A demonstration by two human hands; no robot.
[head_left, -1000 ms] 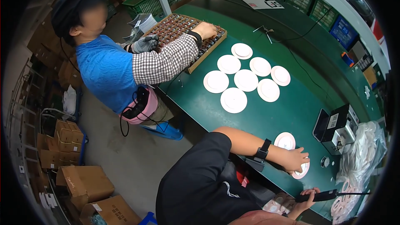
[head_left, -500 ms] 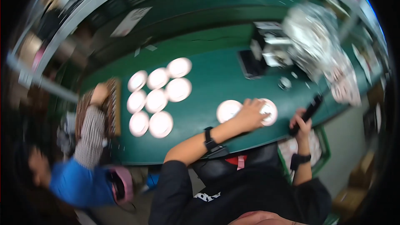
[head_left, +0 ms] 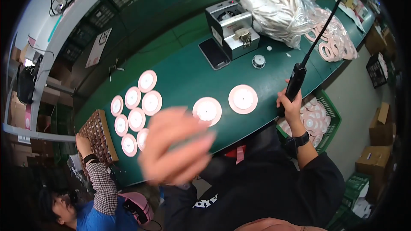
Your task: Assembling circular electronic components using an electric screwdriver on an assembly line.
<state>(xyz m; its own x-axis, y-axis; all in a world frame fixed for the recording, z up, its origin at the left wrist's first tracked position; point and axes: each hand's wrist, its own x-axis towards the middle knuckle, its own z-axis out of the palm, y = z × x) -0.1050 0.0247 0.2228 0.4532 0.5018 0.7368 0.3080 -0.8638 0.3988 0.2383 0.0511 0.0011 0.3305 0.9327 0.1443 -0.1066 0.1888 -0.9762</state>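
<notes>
My left hand [head_left: 173, 145] is raised close to the camera over the table's front part, blurred by motion. Its fingers look apart, with a gap between them and nothing visible inside. Behind it lie two round white discs with pink rims, a nearer disc [head_left: 207, 111] and another disc [head_left: 243, 99] to its right. More such discs [head_left: 136, 119] lie in rows to the left, partly covered by the hand. My right hand [head_left: 291, 102] is closed around a black corded electric screwdriver [head_left: 296, 81], tilted with its cord running upward, beside the table's front edge.
A silver-black device [head_left: 237, 32], a phone [head_left: 214, 54] and a small round metal part [head_left: 258, 61] stand on the green table. Behind are bagged white pieces [head_left: 276, 6] and bagged pink rings [head_left: 332, 42]. A green crate [head_left: 334, 122] holds discs. A co-worker's hand [head_left: 82, 143] touches a compartmented tray [head_left: 96, 130].
My left hand has come off the right-hand disc and moved left and up toward the camera. The whole view has turned and shifted. The right hand still grips the electric screwdriver.
</notes>
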